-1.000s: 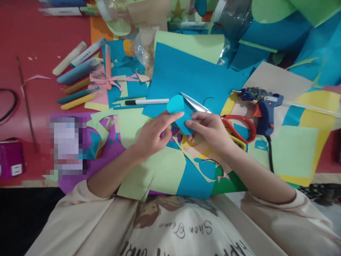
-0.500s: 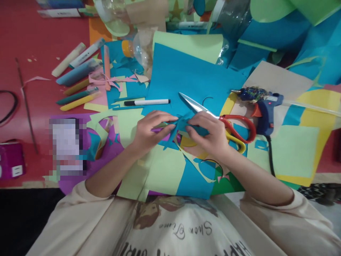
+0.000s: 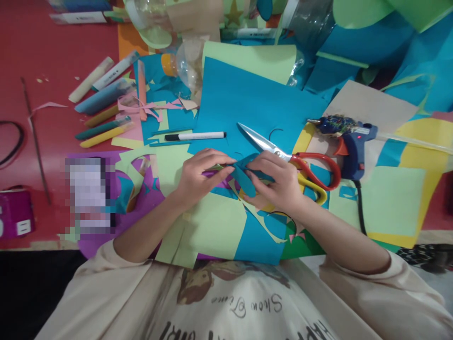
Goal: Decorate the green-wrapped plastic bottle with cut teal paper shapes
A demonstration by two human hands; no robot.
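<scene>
Both of my hands meet over a small blue paper cutout [image 3: 243,178] in the middle of the view. My left hand [image 3: 200,175] pinches its left edge with curled fingers. My right hand [image 3: 276,182] grips its right side, thumb and fingers closed on the paper. The cutout is bent between them above a pile of coloured paper scraps [image 3: 219,222]. Red-handled scissors [image 3: 293,158] lie just beyond my right hand, blades open and pointing left over a large blue sheet [image 3: 247,104].
A blue hot glue gun [image 3: 348,139] lies right of the scissors, its cord running toward me. A white marker [image 3: 195,136] rests on the paper beyond my left hand. Glue sticks and pens [image 3: 102,108] lie on the red floor at left. Plastic bottles [image 3: 187,61] stand farther back.
A second ago the cutout was held up flat and rounded; my hands have since lowered it toward the scraps and bent it between my fingers. Everything else stays put.
</scene>
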